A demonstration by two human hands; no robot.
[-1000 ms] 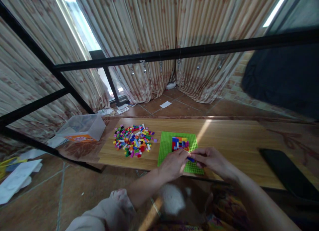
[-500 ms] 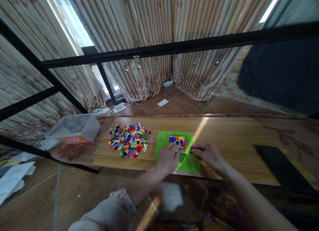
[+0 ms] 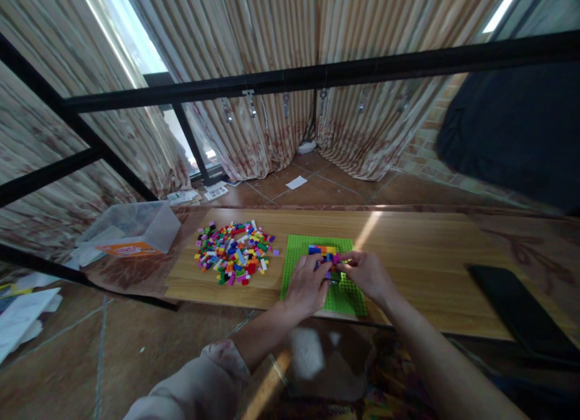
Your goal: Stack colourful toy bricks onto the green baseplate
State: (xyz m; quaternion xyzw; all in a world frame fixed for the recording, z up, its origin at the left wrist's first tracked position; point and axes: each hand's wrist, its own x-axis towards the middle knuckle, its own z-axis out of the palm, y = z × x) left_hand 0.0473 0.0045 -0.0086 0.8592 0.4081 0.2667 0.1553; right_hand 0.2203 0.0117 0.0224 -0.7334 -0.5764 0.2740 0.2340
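A green studded baseplate (image 3: 296, 246) lies on the wooden table, with a small build of colourful toy bricks (image 3: 333, 251) on it. My left hand (image 3: 308, 285) rests over the plate, its fingers bent and closed on the near left part of the build, covering some of it. At the build's right edge, my right hand (image 3: 366, 275) is closed in a pinch. A dark blue brick showed at its fingertips a moment ago; now the fingers mostly hide it. To the left lies a loose heap of mixed toy bricks (image 3: 235, 254).
A clear plastic box (image 3: 145, 226) with an orange label stands beyond the table's left end. On the table (image 3: 421, 251), a dark flat object (image 3: 512, 305) lies at the right. Black metal bars (image 3: 290, 80) cross in front of the curtains.
My right hand has moved left and slightly up, from the baseplate's right side to the build. My left fingers have shifted slightly right over the bricks.
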